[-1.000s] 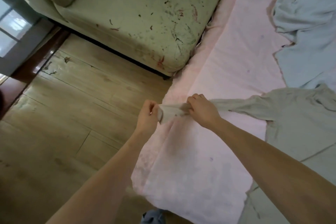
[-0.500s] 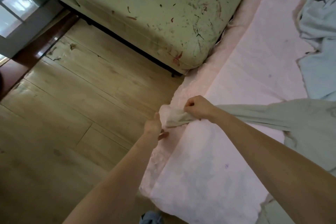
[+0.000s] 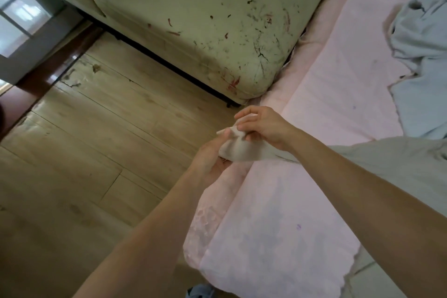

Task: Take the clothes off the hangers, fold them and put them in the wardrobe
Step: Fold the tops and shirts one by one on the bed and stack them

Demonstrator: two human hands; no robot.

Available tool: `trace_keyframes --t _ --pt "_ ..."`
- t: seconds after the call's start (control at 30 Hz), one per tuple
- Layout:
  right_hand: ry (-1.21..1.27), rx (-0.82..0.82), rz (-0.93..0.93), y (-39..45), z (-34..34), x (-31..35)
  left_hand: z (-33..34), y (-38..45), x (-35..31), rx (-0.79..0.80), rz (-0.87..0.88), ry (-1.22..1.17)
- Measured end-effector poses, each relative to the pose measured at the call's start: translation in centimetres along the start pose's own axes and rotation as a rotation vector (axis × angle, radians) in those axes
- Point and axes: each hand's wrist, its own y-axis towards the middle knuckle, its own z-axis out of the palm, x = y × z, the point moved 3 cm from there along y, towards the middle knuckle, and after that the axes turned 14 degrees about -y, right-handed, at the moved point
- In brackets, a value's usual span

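Bed: pink sheet, right half of the scene.
Grey garment: body lies on the bed at right; its sleeve end is bunched at the near-left edge.
Left hand: cups the bunched sleeve from below.
Right hand: thumb pinches the cloth, fingers half-spread.
Risk: the loose pinch may let the sleeve slip floorward.
Hidden: garment body is cut off at right; no hangers or wardrobe in view.

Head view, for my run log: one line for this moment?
left hand grips sleeve end | right hand pinches it | shirt on bed

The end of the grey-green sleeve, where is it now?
In the head view it sits mid-frame, bunched between both hands, left hand and right hand, over the pink bed's edge; sleeve.
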Motion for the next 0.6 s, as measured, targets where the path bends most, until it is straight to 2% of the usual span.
trace_keyframes --t 0.13,0.27,0.33,0.47,0.5,0.6 --pt "0.108 -0.107 -0.062 -0.2 -0.3 2.1 1.6 -0.9 -1.4 -0.099 0.107 0.105" --pt "0.036 -0.255 -0.147 -0.5 -0.8 3.5 2.9 -2.0 -3.7 -0.178 0.275 0.178" --pt "-0.116 -0.297 -0.136 -0.8 -0.8 3.5 3.4 -2.4 -4.8 -0.218 0.349 0.239" --pt "-0.649 -0.303 -0.067 -1.5 -1.0 0.5 4.4 -2.6 -4.8 -0.289 0.427 0.405" --pt "-0.72 -0.315 -0.048 -1.8 -1.1 -0.4 4.4 -2.6 -4.7 -0.316 0.464 0.458" --pt "-0.652 -0.436 -0.092 -2.9 -1.8 -1.6 4.4 -2.4 -3.7 -0.36 0.574 0.577"
